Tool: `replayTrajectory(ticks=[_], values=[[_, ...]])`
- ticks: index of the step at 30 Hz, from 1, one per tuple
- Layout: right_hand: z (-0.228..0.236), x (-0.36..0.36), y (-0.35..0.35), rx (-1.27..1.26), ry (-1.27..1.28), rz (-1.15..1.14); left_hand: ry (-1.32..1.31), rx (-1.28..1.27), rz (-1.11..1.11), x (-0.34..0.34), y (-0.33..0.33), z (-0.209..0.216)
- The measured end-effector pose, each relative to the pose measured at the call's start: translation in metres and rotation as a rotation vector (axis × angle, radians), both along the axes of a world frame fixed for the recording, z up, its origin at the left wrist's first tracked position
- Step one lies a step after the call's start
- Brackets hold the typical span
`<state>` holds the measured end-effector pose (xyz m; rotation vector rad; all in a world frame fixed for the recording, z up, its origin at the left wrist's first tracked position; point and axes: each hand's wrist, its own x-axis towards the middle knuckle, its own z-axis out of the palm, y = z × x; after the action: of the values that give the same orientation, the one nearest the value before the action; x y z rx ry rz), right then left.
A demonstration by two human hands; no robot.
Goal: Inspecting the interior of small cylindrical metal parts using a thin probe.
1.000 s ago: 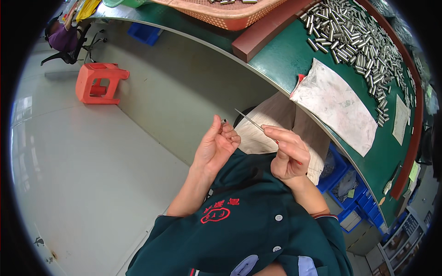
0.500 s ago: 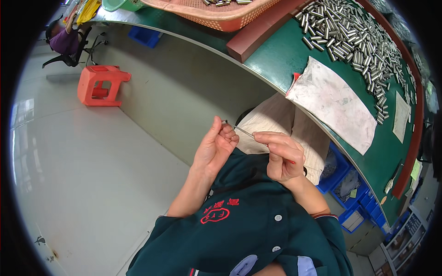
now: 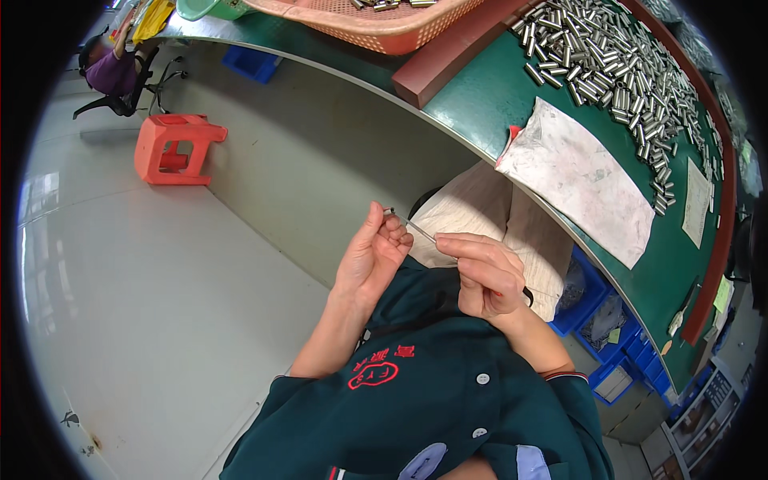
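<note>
Between the thumb and fingers of my left hand [image 3: 372, 252] is a small metal tube [image 3: 390, 211], its dark open end showing. My right hand [image 3: 490, 276] is closed on a thin metal rod [image 3: 422, 232] that slants up and left toward the tube. A small gap lies between the rod's tip and the tube. Something red shows at my right palm, and the grip's rear end is mostly hidden by the fingers. Both hands are held above my lap, off the table.
To the right curves a green table [image 3: 472, 120] with a red-brown rim, bearing a pile of metal tubes [image 3: 616, 72] and a stained white cloth [image 3: 580, 176]. A pink basket [image 3: 384, 36] stands at the far edge. Blue bins [image 3: 604, 324] sit below; a red stool [image 3: 176, 150] and a seated person are leftward.
The rod's tip has drawn back from the tube as my right hand shifted slightly left and turned. My left hand stays nearly still, holding the tube.
</note>
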<state>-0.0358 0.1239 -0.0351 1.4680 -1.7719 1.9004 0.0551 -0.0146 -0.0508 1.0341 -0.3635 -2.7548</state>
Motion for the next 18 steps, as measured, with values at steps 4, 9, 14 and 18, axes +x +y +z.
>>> replayTrajectory(ticks=[4, 9, 14, 18], values=[[-0.0005, 0.0004, -0.0009, 0.012, 0.001, -0.008, -0.014, -0.003, -0.005, -0.0008, 0.0004, 0.002], [-0.0069, -0.0028, -0.0009, -0.104, 0.032, -0.041, -0.007, -0.005, 0.001, -0.0014, 0.0007, 0.0019], [-0.0021, 0.0005, 0.0003, -0.024, 0.006, -0.014, -0.006, 0.001, 0.001, -0.0012, 0.0009, 0.0012], [-0.0019, 0.0003, 0.0, 0.0, 0.008, -0.007, -0.017, 0.011, 0.007, -0.0011, 0.0007, 0.0013]])
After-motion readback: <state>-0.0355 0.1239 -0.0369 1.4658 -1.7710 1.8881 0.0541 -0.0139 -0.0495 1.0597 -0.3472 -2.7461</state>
